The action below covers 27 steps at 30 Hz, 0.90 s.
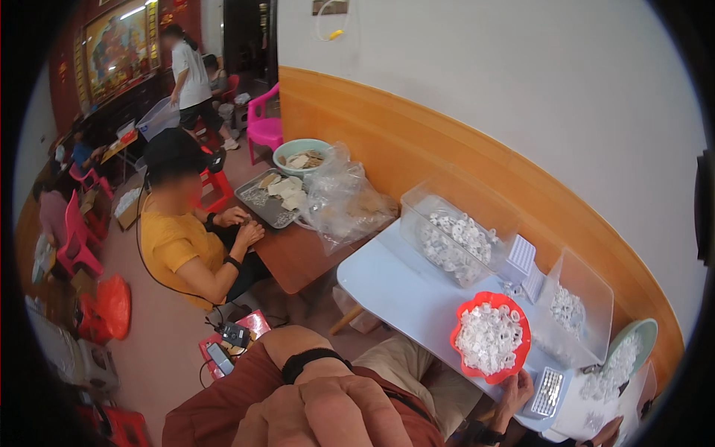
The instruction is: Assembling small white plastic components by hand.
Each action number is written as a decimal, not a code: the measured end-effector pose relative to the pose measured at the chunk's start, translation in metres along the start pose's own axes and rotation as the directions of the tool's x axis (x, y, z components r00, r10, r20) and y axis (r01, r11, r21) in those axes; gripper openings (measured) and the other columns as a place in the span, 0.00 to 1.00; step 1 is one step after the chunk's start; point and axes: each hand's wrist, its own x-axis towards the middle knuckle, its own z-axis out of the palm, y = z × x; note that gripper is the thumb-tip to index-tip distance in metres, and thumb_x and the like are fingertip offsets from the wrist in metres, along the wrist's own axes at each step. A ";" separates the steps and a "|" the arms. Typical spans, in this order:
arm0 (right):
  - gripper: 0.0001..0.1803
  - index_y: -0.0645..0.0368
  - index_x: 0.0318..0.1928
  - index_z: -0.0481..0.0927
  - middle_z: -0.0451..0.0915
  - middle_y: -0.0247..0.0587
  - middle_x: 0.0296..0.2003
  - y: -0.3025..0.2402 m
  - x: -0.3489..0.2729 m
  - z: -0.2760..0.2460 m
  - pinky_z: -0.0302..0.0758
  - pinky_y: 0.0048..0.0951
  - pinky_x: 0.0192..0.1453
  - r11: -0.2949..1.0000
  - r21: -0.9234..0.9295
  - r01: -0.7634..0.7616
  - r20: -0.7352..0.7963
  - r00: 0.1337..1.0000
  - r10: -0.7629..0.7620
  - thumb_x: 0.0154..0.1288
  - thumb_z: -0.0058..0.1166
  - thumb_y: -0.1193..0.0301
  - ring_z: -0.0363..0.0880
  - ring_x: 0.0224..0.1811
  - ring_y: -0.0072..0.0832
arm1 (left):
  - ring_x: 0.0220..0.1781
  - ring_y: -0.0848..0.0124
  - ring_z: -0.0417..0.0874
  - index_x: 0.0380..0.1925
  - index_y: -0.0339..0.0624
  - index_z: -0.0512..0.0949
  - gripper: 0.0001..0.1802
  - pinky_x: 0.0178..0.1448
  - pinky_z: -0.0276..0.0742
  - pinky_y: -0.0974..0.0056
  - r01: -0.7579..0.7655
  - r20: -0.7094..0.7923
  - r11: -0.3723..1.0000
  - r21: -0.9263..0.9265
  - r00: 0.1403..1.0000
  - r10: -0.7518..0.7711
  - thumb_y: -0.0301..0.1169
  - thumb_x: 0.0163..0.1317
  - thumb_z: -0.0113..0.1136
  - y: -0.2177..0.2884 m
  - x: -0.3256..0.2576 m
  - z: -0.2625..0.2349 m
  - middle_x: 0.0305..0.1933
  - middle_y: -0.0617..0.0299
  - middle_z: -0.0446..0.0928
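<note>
1. Head view, and right up close: the wearer's left hand (320,413), black band (316,360) at the wrist, fingers bent; the lower edge cuts it off, so I can't tell whether it grips anything.
2. Over to the lower right, a smaller hand (515,391), fingers curled, sits at the near rim of a red, scalloped plastic bowl (485,376); touching or just beside, I can't say.
3. Another hand (609,430) peeks in farther right, its grip unclear. Whether either is the wearer's own right hand, I can't tell.
4. The bowl stands on a pale blue table (395,298), heaped with small white plastic parts (488,335)!
5. Behind it, a clear plastic bin (417,190) holds more; beside it, a small white tray (536,408).
6. Leftward, a yellow-shirted co-worker (171,231) works at a brown table (298,257).
</note>
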 end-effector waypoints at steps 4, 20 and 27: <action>0.15 0.71 0.45 0.80 0.81 0.40 0.35 -0.003 -0.001 0.006 0.78 0.24 0.32 0.995 0.092 0.028 0.055 0.998 -0.033 0.70 0.57 0.68 0.80 0.33 0.23 | 0.46 0.72 0.75 0.32 0.48 0.77 0.05 0.55 0.82 0.64 -0.248 -0.036 0.962 0.111 0.967 0.253 0.27 0.65 0.64 -0.006 -0.009 -0.004 0.42 0.73 0.81; 0.23 0.60 0.62 0.78 0.82 0.53 0.47 -0.002 0.015 -0.010 0.85 0.46 0.35 0.924 -0.344 0.165 0.266 0.961 -0.072 0.72 0.56 0.62 0.83 0.28 0.42 | 0.45 0.70 0.76 0.28 0.49 0.77 0.07 0.54 0.84 0.60 -0.174 -0.085 0.970 0.168 0.978 0.190 0.27 0.67 0.60 0.008 -0.011 -0.048 0.44 0.71 0.81; 0.23 0.60 0.62 0.78 0.82 0.53 0.46 -0.003 0.021 -0.005 0.85 0.44 0.34 0.918 -0.364 0.156 0.269 0.961 -0.056 0.72 0.56 0.62 0.83 0.28 0.41 | 0.47 0.56 0.79 0.39 0.39 0.76 0.08 0.51 0.76 0.57 0.315 -0.259 0.823 0.473 0.942 -0.212 0.22 0.61 0.62 -0.103 -0.061 -0.082 0.44 0.52 0.77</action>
